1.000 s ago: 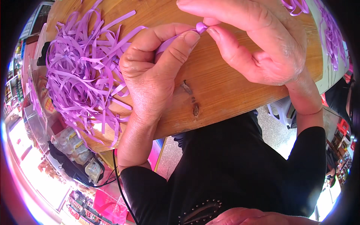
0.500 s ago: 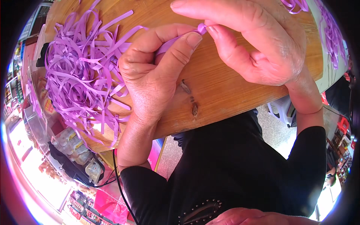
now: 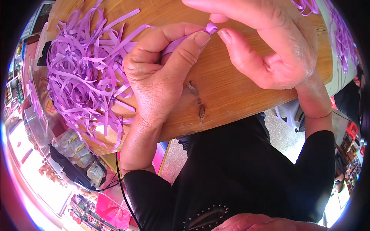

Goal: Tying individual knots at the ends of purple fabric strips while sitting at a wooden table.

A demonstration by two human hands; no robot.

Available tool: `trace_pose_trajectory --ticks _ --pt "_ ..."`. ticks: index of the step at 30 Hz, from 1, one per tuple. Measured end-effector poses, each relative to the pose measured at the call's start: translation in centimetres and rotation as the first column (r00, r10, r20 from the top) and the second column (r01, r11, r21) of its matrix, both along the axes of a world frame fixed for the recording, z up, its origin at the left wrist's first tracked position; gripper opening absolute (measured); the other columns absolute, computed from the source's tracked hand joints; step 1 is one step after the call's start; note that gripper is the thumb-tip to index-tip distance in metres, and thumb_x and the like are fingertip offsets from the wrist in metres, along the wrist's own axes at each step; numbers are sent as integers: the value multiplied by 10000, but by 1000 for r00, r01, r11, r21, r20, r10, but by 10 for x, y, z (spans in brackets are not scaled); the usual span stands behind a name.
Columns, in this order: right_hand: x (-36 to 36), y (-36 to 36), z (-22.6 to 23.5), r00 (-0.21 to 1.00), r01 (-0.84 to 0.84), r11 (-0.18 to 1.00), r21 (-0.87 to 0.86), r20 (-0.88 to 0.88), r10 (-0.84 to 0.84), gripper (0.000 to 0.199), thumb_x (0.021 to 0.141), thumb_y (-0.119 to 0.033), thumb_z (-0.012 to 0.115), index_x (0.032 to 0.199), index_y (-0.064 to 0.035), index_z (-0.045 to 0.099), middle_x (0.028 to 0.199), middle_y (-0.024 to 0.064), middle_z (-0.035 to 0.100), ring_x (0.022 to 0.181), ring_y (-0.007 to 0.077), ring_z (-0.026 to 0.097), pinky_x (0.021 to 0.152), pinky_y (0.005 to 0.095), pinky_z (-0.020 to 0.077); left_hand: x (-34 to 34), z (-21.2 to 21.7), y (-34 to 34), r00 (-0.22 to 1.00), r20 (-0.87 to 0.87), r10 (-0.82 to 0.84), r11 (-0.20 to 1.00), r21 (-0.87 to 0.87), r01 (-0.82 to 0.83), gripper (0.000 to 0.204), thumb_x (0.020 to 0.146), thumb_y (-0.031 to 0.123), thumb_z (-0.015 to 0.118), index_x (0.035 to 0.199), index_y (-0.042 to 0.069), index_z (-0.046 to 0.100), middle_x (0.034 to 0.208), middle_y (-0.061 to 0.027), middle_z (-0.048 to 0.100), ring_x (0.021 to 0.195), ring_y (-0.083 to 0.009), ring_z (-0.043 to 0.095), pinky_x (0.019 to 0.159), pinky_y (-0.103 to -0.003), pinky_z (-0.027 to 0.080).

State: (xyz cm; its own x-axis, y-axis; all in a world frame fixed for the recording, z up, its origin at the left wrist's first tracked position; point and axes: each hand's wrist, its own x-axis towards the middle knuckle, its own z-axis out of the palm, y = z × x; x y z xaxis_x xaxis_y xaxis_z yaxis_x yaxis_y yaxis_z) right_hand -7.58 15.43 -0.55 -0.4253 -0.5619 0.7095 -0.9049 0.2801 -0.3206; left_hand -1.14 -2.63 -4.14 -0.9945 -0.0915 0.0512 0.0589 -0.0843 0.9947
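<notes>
We see the left hand pinching a purple paper strip between thumb and forefinger, the right hand closing fingertips on its rolled tip above the wooden table. A heap of purple strips lies left.

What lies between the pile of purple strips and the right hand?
In the head view, the left hand lies between the pile of purple strips and the right hand, pinching a purple strip.

A single head-worn fisheye view is shown, directed steeply downward at very close range. The wooden tabletop is seen toward 12 o'clock, the wearer's dark torso toward 6 o'clock. Straight edges are bent near the circular rim. No second view is provided.
</notes>
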Motion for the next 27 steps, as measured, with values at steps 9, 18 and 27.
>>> trace_pose_trajectory --ticks 9,18,27 --pt "1 10 -7 999 -6 1000 -26 -49 4 341 582 93 591 915 26 629 673 80 540 547 179 470 485 267 352 0 -3 1 999 -34 -7 1000 -24 6 93 782 31 700 870 29 669 644 93 492 552 23 380 489 -130 283" --pt "-6 1 -12 995 -10 999 -50 -101 5 353 570 100 581 912 26 628 663 80 532 540 180 460 482 268 345 0 -2 -1 1000 -19 -6 999 -46 6 97 782 28 697 875 28 670 647 89 506 546 23 379 483 -133 278" --pt "-7 -8 -15 988 -21 997 -73 -157 9 365 558 106 571 910 26 628 654 80 523 533 181 450 478 269 338 3 4 -1 999 26 -27 1000 1 27 126 806 -44 618 930 -27 636 767 10 586 614 -21 424 543 -148 315"
